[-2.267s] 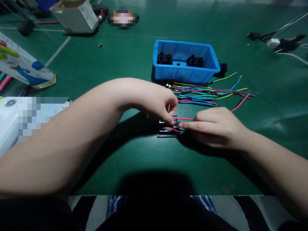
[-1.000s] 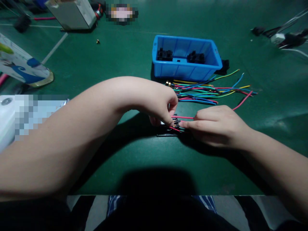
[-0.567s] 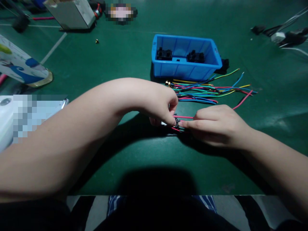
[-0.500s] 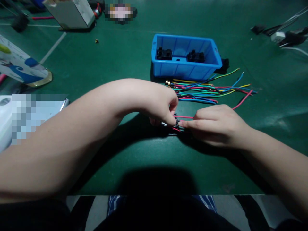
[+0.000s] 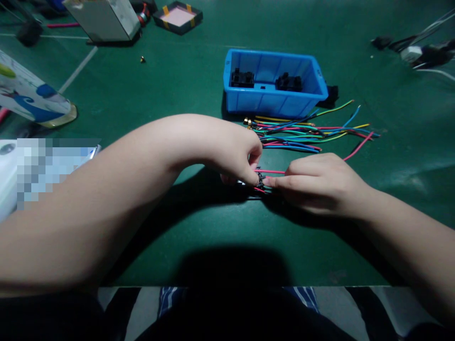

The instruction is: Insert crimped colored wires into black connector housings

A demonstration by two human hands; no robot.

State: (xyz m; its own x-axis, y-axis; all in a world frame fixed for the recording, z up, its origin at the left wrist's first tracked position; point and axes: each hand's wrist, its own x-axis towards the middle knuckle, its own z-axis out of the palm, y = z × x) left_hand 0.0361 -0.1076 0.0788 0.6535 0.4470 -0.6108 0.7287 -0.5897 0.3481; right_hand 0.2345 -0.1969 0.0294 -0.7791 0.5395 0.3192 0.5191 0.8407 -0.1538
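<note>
My left hand (image 5: 245, 154) is closed on a small black plastic part (image 5: 260, 180), most of it hidden under the fingers. From the right, my right hand (image 5: 316, 184) reaches the same part, its index fingertip against the part's edge. A red wire (image 5: 270, 171) runs from the part into my right hand's curled fingers, and its far end (image 5: 359, 147) comes out behind the knuckles. Another short red wire (image 5: 259, 190) shows below the part. Just beyond my hands lies a bundle of red, blue, green and yellow wires (image 5: 302, 138).
A blue bin (image 5: 270, 102) holding black plastic parts (image 5: 289, 83) stands behind the wires. At left are a patterned container (image 5: 39, 94) and a white box (image 5: 103, 21). A dark tray (image 5: 179, 31) sits at the back, and cables (image 5: 423, 54) lie at far right.
Both hands keep nearly the same pose on the black part and the red wire. The whole view shifts up very slightly.
</note>
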